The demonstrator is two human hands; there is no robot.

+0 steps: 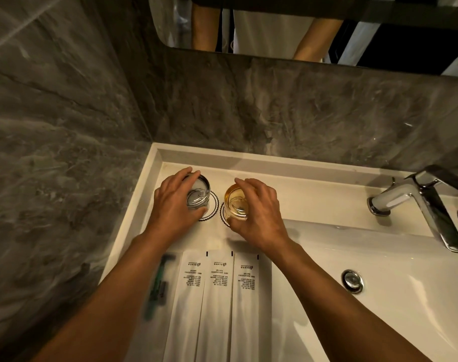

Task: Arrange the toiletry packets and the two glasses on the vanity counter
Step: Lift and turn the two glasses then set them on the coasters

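Head view, looking down on the white tabletop (314, 194) beside the basin. The left hand (174, 205) has its fingers (188, 173) wrapped over a clear glass (198, 195), gripping it from above; the right hand (259, 209) closes likewise round an amber glass (235, 202). Each glass stands over, or just above, a scalloped round coaster (213, 206); whether the bases touch cannot be told. The glasses sit side by side near the back wall, close together but apart, each directly beneath its own hand. Nearer the person, three white toiletry packets (217, 296) lie parallel and edge to edge, long axes running front to back. A green-handled item (157, 286) in a clear wrapper lies just left of them, blurred. The faucet (416, 202) stands well to the right. Judged: glass placement is nearly finished.
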